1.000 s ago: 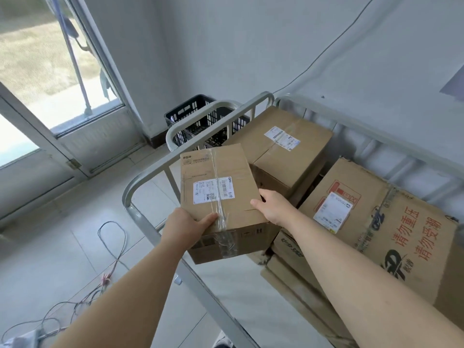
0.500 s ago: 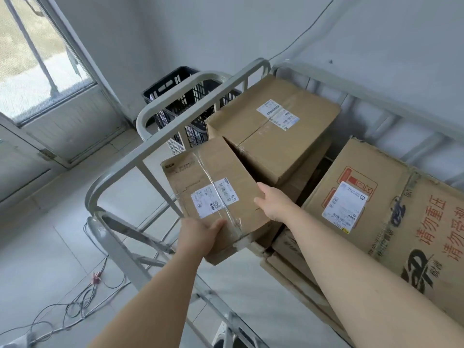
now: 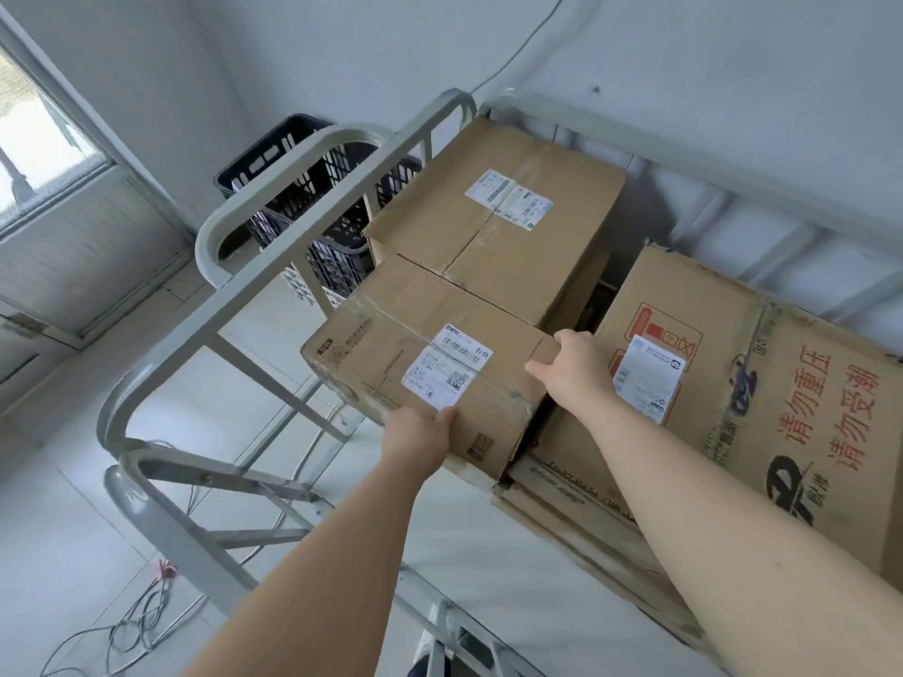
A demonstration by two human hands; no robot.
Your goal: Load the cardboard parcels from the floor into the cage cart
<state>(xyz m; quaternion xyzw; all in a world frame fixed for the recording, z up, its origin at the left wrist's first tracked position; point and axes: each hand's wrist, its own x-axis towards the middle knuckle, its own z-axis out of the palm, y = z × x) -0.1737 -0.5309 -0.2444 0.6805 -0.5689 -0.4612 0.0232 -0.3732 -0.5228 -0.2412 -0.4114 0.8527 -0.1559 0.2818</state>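
Observation:
A small taped cardboard parcel (image 3: 391, 344) with a white label lies inside the grey cage cart (image 3: 205, 329), against a bigger brown box (image 3: 493, 246) behind it. My left hand (image 3: 415, 437) grips the parcel's near edge, thumb on top. Over the parcel's right corner, my right hand (image 3: 571, 368) holds on with its fingers curled. A large box with red print (image 3: 762, 412) fills the cart's right side, with flattened cardboard (image 3: 576, 500) under it.
A black plastic crate (image 3: 298, 188) stands in the corner beyond the cart rail. Loose cables (image 3: 141, 623) lie on the tiled floor at the lower left. A door and window (image 3: 58, 197) are at the left. A white wall runs behind the cart.
The small parcel has gone over the cart rail and down into the cart, ending against the bigger box. Both hands kept hold of it.

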